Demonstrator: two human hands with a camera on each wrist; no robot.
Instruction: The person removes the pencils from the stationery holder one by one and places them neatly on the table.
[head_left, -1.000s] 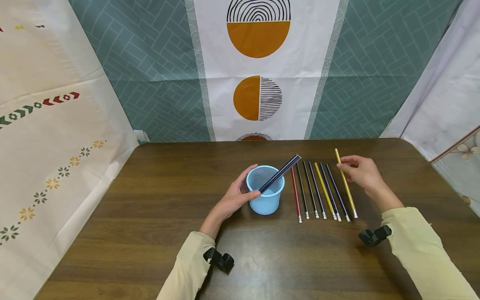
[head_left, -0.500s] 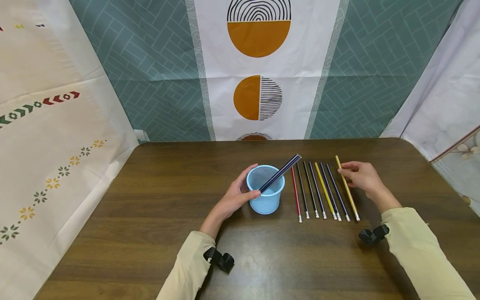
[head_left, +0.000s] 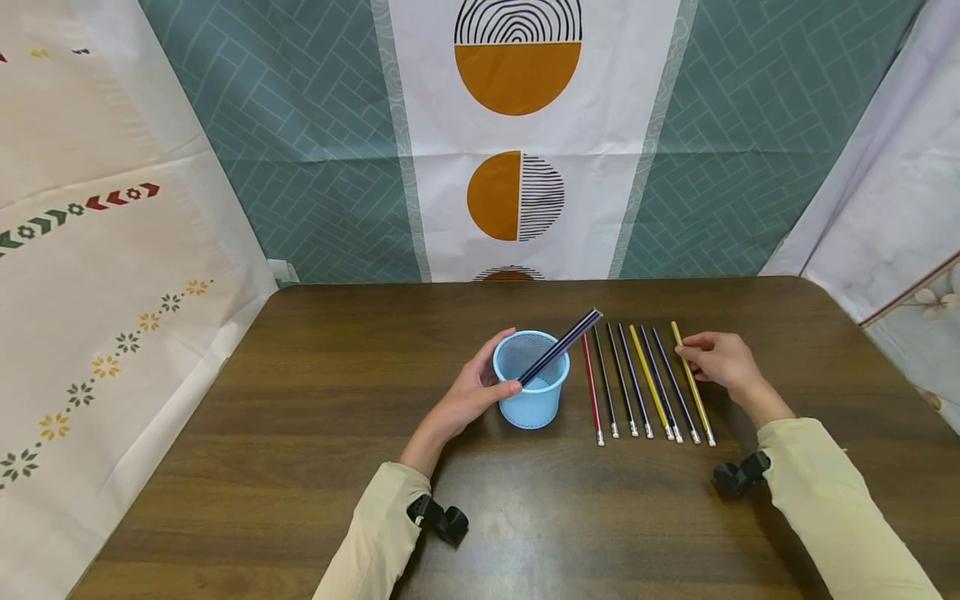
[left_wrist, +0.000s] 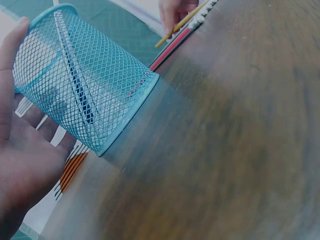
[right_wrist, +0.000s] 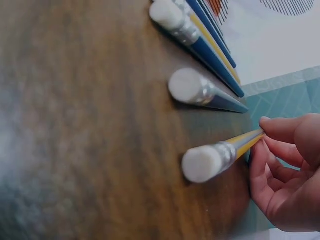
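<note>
My left hand (head_left: 471, 392) grips a light blue mesh pencil cup (head_left: 529, 410), thumb over the near rim and fingers round its far left side. Dark striped pencils (head_left: 561, 347) lean in the cup, their upper ends pointing right. At the right end of a row of pencils, my right hand (head_left: 722, 363) pinches a yellow pencil (head_left: 695, 387) between thumb and fingers near its far end. In the right wrist view the white eraser (right_wrist: 202, 164) of this pencil faces the camera, close over the table. The mesh cup (left_wrist: 85, 75) fills the upper left of the left wrist view.
Left of the pinched pencil lie a red pencil (head_left: 592, 392), another yellow pencil (head_left: 651, 382) and several dark pencils (head_left: 676, 385), side by side with erasers toward me. The brown wooden table (head_left: 337, 375) ends at a patterned cloth (head_left: 337, 167) behind.
My right hand has drawn the yellow pencil toward me, its tilt over the table lessening, and finally slightly left, nearer the row. The left hand and the cup have stayed in place.
</note>
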